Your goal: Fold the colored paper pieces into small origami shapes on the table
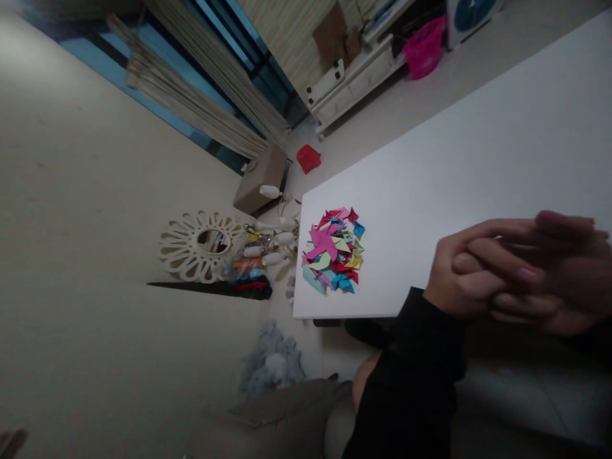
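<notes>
The picture is turned on its side. My left hand [471, 271], in a black sleeve, is closed with its fingers curled, close against my right hand. Part of my right hand [574, 277] shows at the frame's right side, blurred and in shadow, and its finger positions are unclear. Whether anything lies between the two hands is hidden. Both are near the edge of a white table [406, 185]. At the table's far end lies a heap of folded paper pieces [329, 248] in pink, red, blue, green and yellow, with a magenta pinwheel-like piece [322, 243] on top.
A knee [366, 382] and a grey sofa [287, 414] are beside the table. Beyond its far end stand a brown ottoman [262, 182] and a petal-framed mirror [210, 245]. A red object [308, 158] lies on the floor. Across the room are a white drawer cabinet [356, 86] and a pink basket [424, 50].
</notes>
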`<state>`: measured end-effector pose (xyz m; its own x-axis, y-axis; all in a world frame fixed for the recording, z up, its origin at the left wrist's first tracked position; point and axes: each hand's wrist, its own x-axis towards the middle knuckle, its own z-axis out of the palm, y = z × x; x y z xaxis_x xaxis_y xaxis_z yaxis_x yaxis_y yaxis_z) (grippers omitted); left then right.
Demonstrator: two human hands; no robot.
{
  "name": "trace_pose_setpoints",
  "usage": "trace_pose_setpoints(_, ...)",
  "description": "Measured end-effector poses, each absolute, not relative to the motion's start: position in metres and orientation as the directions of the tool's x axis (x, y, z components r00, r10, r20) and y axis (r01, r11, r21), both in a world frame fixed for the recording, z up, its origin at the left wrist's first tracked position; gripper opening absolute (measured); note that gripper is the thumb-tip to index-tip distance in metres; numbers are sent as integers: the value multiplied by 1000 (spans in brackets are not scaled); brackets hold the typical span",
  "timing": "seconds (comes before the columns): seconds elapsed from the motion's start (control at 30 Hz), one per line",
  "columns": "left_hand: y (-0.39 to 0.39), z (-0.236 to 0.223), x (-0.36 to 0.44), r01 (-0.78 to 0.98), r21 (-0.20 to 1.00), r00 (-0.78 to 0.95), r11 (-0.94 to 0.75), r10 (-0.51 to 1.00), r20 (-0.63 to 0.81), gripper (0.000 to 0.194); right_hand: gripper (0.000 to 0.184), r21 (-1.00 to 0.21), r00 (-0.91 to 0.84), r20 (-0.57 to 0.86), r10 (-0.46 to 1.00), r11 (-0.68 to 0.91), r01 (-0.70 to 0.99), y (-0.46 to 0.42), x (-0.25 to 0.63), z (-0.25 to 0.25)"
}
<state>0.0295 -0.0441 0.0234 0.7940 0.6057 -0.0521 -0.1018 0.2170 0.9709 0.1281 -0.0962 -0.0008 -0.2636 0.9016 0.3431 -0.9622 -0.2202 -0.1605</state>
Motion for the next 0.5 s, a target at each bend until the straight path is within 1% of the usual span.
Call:
trace_pose_setpoints(0.07, -44, 23, 31, -226, 953, 783, 204, 620, 53, 26, 78, -247, -375, 335, 864, -303, -920, -95, 128, 3)
trace_pose_setpoints(0.1, -44, 23, 31, -278, 940, 770, 197, 630, 96, 22, 78, -264, -397, 336, 854, -319, -910, -94, 129, 6)
trace_pose_setpoints(0.17, -44, 23, 31, -334, 925, 757, 181, 636, 149, 18, 70, -281, -428, 351, 833, -343, -897, -92, 131, 9)
trace_pose_setpoints(0.23, -45, 24, 32, -347, 923, 749, 166, 641, 166, 16, 61, -269, -437, 371, 819, -355, -895, -91, 134, 9)
trace_pose_setpoints(0.27, -46, 24, 32, -341, 927, 747, 158, 644, 165, 15, 60, -254, -432, 383, 817, -356, -899, -91, 134, 9)
trace_pose_setpoints(0.37, -47, 25, 32, -308, 943, 746, 129, 647, 156, 11, 64, -223, -420, 403, 813, -358, -907, -92, 135, 5)
trace_pose_setpoints(0.43, -47, 24, 33, -287, 951, 752, 114, 642, 150, 14, 63, -241, -437, 403, 804, -367, -898, -91, 136, 3)
trace_pose_setpoints(0.5, -45, 23, 34, -288, 951, 753, 117, 641, 149, 18, 57, -266, -458, 411, 788, -376, -887, -91, 136, 4)
